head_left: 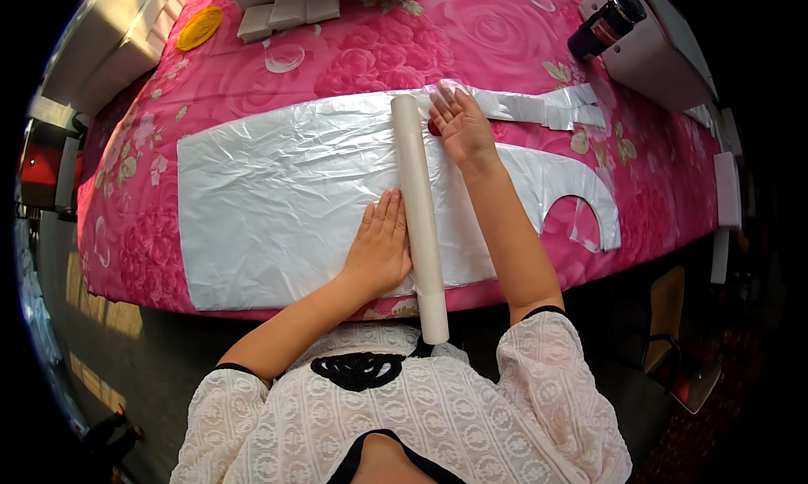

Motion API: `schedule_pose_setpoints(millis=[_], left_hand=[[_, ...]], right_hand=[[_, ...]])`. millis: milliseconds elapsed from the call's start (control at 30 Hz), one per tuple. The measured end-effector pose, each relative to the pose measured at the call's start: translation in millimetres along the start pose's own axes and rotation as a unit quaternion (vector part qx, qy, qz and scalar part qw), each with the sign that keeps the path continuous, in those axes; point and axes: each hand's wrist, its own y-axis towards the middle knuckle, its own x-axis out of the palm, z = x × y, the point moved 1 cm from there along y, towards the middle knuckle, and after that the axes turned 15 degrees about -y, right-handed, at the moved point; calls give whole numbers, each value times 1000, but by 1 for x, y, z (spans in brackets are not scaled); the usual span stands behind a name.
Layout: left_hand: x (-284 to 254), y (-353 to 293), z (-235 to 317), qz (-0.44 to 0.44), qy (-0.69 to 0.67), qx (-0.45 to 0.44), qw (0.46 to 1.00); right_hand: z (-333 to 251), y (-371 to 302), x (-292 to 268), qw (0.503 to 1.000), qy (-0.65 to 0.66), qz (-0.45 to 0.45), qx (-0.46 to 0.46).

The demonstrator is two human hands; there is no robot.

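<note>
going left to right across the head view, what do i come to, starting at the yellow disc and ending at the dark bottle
yellow disc → flat white squares → left hand → pale roll → right hand → dark bottle

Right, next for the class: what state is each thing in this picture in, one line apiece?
Plastic bag, spread flat, wrinkled
Tube, lying across the bag, near end past the table edge
Left hand, fingers straight and together, beside the tube
Right hand, open, palm showing
Flask, capped
White packets, lying in a row
Tablecloth, spread over the table
</note>
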Motion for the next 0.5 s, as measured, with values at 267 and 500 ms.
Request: schedule_pose_setpoints(millis=[267, 500], left_hand=[[0, 2, 3, -13, -18, 2, 1000], [0, -1, -1, -5, -7, 1, 1000]], right_hand=[[-141, 53, -124, 979, 99, 54, -169], [-123, -36, 48, 906, -170, -116, -370]])
